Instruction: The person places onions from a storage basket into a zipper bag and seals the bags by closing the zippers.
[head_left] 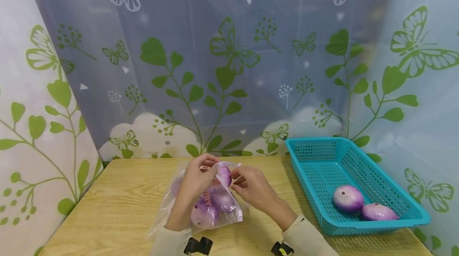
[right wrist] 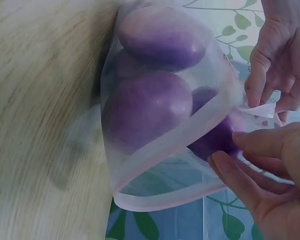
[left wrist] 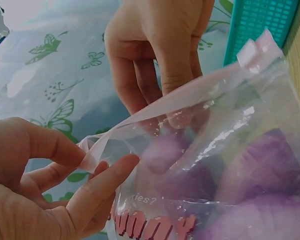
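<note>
Left hand (head_left: 196,178): pinches rim of zip bag (head_left: 234,213).
Right hand (head_left: 259,192): fingertips grip 1 purple onion (head_left: 225,174) at bag mouth.
Zip bag: on bench (head_left: 118,192), between left edge and basket (head_left: 320,141); more onions inside.
Basket: along bench's right edge; 2 loose onions (head_left: 348,199) near basket's front edge.

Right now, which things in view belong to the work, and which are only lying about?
In the work:
bag, edge pinched by the left hand
purple piece in the right hand
bagged pieces
probably too, though untouched: basket and its two pieces

Only around it:
table
printed curtain
</note>
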`<state>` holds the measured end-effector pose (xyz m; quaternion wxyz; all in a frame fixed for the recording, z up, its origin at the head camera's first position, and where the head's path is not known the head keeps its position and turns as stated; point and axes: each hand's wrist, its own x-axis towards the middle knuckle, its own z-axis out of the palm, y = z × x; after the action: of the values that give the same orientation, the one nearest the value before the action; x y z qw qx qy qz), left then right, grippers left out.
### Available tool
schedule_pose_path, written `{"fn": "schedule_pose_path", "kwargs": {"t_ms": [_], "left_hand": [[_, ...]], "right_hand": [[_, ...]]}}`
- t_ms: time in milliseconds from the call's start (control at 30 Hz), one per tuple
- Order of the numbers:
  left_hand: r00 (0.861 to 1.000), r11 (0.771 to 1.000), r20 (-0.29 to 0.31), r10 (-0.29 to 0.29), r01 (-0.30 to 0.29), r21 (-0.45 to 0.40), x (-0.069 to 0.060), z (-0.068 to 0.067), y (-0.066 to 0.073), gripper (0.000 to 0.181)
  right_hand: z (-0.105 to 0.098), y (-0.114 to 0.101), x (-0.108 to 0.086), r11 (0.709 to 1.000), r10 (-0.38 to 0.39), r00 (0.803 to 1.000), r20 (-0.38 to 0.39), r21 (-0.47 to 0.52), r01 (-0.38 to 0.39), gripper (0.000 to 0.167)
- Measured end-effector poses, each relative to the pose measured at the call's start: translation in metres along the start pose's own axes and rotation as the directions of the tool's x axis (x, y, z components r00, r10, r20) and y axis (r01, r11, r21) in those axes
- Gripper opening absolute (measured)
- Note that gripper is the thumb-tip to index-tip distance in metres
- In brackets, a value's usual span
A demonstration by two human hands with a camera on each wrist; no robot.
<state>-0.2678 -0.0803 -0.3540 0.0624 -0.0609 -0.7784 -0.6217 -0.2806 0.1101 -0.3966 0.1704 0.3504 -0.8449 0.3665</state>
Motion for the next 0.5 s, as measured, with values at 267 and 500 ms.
{"fn": "schedule_pose_path", "kwargs": {"t_ms": [267,500], "left_hand": [[1.000,0.998,0.003,-0.019,0.020,-0.054,0.001,-0.001,0.000,0.011],[1.000,0.999,0.002,-0.002,0.002,-0.042,0.001,-0.002,0.000,0.009]], "right_hand": [[-0.005,-0.002,0.000,1.000,-0.010,0.990,0.140,-0.003,0.011,0.021],[-0.030,-0.004,0.000,1.000,0.007,0.976,0.216,-0.031,0.000,0.020]]}}
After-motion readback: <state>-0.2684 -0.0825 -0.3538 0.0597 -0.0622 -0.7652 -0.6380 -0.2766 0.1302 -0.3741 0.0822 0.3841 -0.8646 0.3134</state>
